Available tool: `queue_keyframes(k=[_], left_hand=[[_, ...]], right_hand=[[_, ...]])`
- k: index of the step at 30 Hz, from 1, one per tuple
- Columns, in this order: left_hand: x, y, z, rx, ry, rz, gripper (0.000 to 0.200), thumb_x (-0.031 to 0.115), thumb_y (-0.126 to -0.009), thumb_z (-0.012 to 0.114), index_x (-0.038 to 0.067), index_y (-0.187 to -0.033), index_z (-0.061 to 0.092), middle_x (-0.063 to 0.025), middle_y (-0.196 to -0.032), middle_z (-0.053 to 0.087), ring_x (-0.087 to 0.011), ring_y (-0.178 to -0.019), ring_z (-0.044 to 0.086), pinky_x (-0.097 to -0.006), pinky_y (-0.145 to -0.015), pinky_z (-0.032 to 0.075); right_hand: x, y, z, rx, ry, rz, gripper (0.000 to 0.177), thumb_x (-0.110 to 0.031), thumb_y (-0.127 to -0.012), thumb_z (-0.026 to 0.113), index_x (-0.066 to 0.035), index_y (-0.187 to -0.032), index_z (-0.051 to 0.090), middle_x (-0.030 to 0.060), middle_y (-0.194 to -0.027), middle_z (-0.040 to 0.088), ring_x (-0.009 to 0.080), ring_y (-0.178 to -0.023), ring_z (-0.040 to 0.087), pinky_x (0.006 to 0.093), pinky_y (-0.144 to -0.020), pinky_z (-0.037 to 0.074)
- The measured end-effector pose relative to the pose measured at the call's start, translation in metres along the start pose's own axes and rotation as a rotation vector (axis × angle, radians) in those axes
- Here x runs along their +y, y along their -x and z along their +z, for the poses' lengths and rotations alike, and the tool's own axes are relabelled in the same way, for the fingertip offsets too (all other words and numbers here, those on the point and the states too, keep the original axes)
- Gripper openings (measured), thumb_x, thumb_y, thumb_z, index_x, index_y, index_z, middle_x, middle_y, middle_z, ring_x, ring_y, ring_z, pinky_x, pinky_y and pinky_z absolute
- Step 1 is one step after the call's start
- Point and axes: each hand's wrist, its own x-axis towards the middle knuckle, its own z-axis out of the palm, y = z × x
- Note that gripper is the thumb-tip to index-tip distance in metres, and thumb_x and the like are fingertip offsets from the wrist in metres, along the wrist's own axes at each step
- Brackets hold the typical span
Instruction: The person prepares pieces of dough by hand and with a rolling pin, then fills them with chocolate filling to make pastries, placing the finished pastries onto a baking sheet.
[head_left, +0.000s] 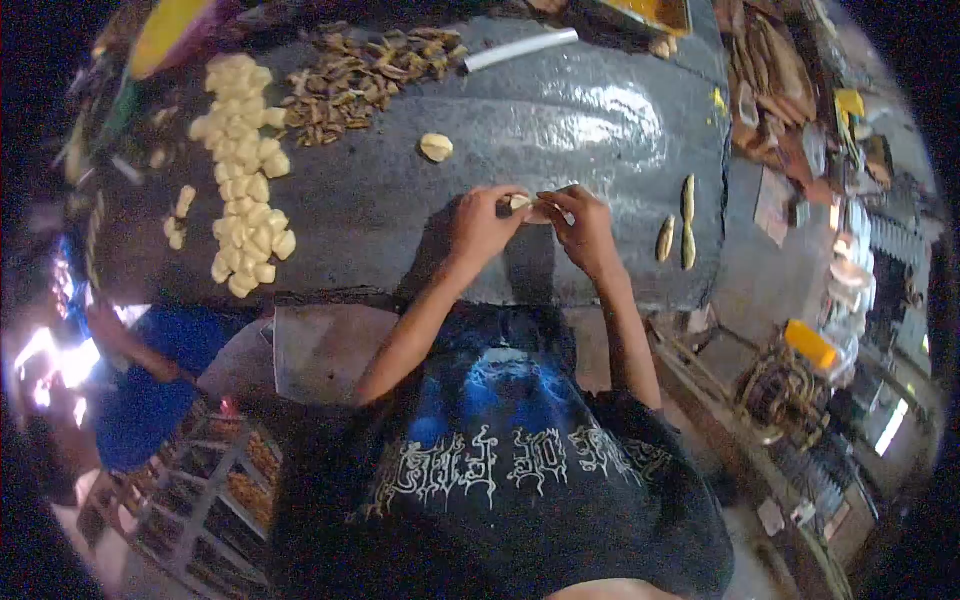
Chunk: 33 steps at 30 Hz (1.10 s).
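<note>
My left hand point(482, 228) and my right hand point(584, 232) meet over the near half of the dark table point(360, 215). Between their fingertips they pinch a small piece of pale dough point(537, 212); the fingers cover much of it. Just beyond my left hand, a single dough ball point(436, 148) lies on the table. Off to the right of my right hand rest several slim, greenish-yellow rolled pieces point(688, 222), set roughly lengthwise away from me.
Many pale dough lumps point(250, 225) form a long cluster at left. Behind them spreads a pile of brown strips point(365, 75), with a whitish tube point(520, 50) beside it. A yellow-lined tray point(655, 12) stands at the far edge. Another person's arm point(135, 345) shows at lower left.
</note>
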Motion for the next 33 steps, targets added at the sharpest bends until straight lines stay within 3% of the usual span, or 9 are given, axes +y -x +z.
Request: queue_keyframes(k=[2,8,11,14,17,20,23,26,33], left_hand=[[-0.016,-0.008,0.018,-0.078,-0.125,0.023,0.025,0.027,-0.08,0.081,0.006,-0.091,0.073,-0.0136,-0.091,0.069,-0.0352,-0.095,0.061,-0.0448,-0.088,0.048],[-0.01,-0.014,0.02,0.231,-0.257,0.16,0.048,0.028,-0.069,0.09,0.013,-0.109,0.068,-0.0142,-0.121,0.053,-0.0368,-0.117,0.051,-0.0456,-0.098,0.044],[-0.024,-0.016,0.02,0.162,-0.226,0.152,0.062,0.027,-0.064,0.093,0.015,-0.117,0.063,-0.015,-0.127,0.049,-0.037,-0.12,0.049,-0.0443,-0.101,0.042],[-0.035,-0.016,0.024,0.094,-0.192,0.194,0.043,0.023,-0.07,0.088,0.014,-0.107,0.069,-0.0103,-0.113,0.061,-0.0312,-0.106,0.058,-0.0412,-0.095,0.046],[-0.041,-0.014,0.026,0.067,-0.007,0.139,0.026,0.018,-0.08,0.082,0.011,-0.103,0.072,-0.0042,-0.099,0.07,-0.0192,-0.085,0.063,-0.0332,-0.08,0.051],[-0.039,-0.007,0.019,0.132,0.22,0.028,0.021,0.014,-0.089,0.075,0.006,-0.107,0.071,-0.0029,-0.096,0.073,-0.0078,-0.076,0.061,-0.0263,-0.069,0.05],[-0.029,0.011,0.005,0.279,0.235,-0.041,0.022,0.012,-0.09,0.074,0.007,-0.11,0.07,-0.0037,-0.096,0.073,-0.0094,-0.078,0.062,-0.0271,-0.072,0.051],[0.007,0.033,-0.018,0.291,0.122,-0.133,0.022,0.012,-0.09,0.072,0.006,-0.111,0.068,-0.0058,-0.097,0.073,-0.015,-0.082,0.067,-0.0312,-0.074,0.053],[-0.013,0.027,-0.015,0.416,0.071,0.015,0.018,0.013,-0.092,0.068,0.005,-0.108,0.068,-0.0122,-0.107,0.072,-0.0273,-0.095,0.07,-0.0374,-0.083,0.054]], right_hand=[[0.027,0.008,0.016,0.018,-0.033,0.046,0.027,0.0,-0.082,0.07,-0.005,-0.109,0.073,0.018,-0.099,0.069,0.0374,-0.088,0.068,0.0408,-0.078,0.056],[0.051,0.009,0.02,0.236,0.184,0.0,0.031,-0.038,-0.079,0.079,-0.015,-0.101,0.075,0.0076,-0.103,0.068,0.0319,-0.101,0.057,0.0438,-0.091,0.044],[0.046,0.01,0.022,0.264,0.294,0.116,0.035,-0.041,-0.079,0.081,-0.013,-0.098,0.074,0.0057,-0.104,0.067,0.0272,-0.097,0.057,0.0413,-0.088,0.041],[0.048,0.005,0.011,0.125,0.384,0.157,0.039,-0.048,-0.079,0.08,-0.017,-0.102,0.075,0.0065,-0.101,0.068,0.0307,-0.096,0.061,0.0394,-0.085,0.046],[0.059,-0.008,-0.01,-0.129,0.166,0.243,0.039,-0.045,-0.083,0.079,-0.012,-0.102,0.075,0.0091,-0.101,0.069,0.0308,-0.086,0.066,0.043,-0.079,0.05],[0.104,-0.022,-0.024,-0.108,-0.27,0.338,0.037,-0.036,-0.086,0.078,-0.006,-0.107,0.073,0.014,-0.104,0.071,0.0311,-0.081,0.069,0.0443,-0.078,0.054],[0.105,-0.065,-0.053,0.186,0.329,0.045,0.038,-0.021,-0.09,0.073,-0.003,-0.121,0.065,0.0192,-0.112,0.07,0.0352,-0.1,0.069,0.0433,-0.089,0.053],[0.087,-0.147,-0.07,0.109,0.416,-0.398,0.045,-0.019,-0.091,0.07,-0.008,-0.133,0.06,0.0223,-0.131,0.062,0.044,-0.124,0.055,0.0485,-0.107,0.043],[0.093,-0.264,-0.022,-0.006,0.941,-0.749,0.05,-0.023,-0.095,0.062,-0.015,-0.143,0.048,0.0105,-0.137,0.057,0.0343,-0.124,0.055,0.0572,-0.104,0.04]])
